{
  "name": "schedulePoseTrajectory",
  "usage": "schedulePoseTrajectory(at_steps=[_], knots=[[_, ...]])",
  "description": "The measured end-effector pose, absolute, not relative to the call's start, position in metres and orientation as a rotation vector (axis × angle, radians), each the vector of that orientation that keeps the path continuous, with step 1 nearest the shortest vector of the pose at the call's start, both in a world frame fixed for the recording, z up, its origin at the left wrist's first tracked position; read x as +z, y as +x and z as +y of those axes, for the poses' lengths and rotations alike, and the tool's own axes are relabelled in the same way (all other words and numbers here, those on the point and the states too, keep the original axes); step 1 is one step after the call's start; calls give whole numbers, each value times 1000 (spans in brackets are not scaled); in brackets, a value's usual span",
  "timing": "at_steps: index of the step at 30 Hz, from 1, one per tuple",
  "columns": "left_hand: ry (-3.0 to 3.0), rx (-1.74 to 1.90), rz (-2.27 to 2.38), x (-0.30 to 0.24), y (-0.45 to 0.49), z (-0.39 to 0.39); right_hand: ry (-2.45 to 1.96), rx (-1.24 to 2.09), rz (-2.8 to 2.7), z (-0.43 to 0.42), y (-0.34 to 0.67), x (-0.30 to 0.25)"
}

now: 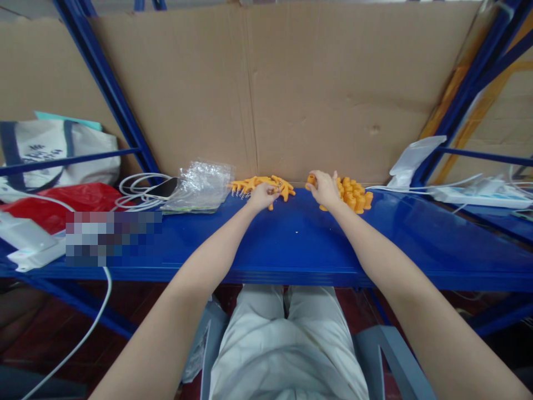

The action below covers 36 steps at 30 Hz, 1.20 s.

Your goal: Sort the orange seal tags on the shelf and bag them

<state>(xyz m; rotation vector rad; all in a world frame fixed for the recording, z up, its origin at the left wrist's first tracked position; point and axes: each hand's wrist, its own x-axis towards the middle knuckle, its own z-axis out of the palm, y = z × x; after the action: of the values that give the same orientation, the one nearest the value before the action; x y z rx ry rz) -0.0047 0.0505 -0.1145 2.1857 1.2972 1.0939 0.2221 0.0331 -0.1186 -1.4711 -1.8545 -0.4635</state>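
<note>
Two heaps of small orange plastic pieces lie at the back of a blue metal shelf (291,244). My left hand (263,196) is closed among the left heap (250,185), whose pieces carry small metal rings; what it pinches is too small to name. My right hand (325,189) rests on the left end of the right heap (353,194), its fingers curled round one orange piece (310,180).
A crumpled clear plastic bag (200,186) lies left of the heaps, beside a phone (162,189) with coiled white cable. A red bag (62,205) and a white tote (54,150) sit far left. A white power strip (474,194) lies right. Cardboard (291,89) backs the shelf.
</note>
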Motion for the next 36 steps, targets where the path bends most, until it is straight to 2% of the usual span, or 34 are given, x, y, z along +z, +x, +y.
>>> schedulePoseTrajectory(at_steps=[4,10,16,21,28,36], knots=[[2508,1085,1591,-109,-3,39,-1623,-375,-1935,27,214,-121],[2585,1019,1567,-105,3,29,-1976,-356,-2022,17,211,-115],[2481,1039,1590,-108,-2,36,-2001,-514,-2013,17,217,-115],[2433,999,1675,-112,-4,38,-2031,-516,-2024,15,218,-114],[2550,794,1760,-121,-2,38,-2051,-505,-2040,16,220,-116],[2546,265,1815,-130,-6,46,-2085,-465,-2059,14,218,-114]])
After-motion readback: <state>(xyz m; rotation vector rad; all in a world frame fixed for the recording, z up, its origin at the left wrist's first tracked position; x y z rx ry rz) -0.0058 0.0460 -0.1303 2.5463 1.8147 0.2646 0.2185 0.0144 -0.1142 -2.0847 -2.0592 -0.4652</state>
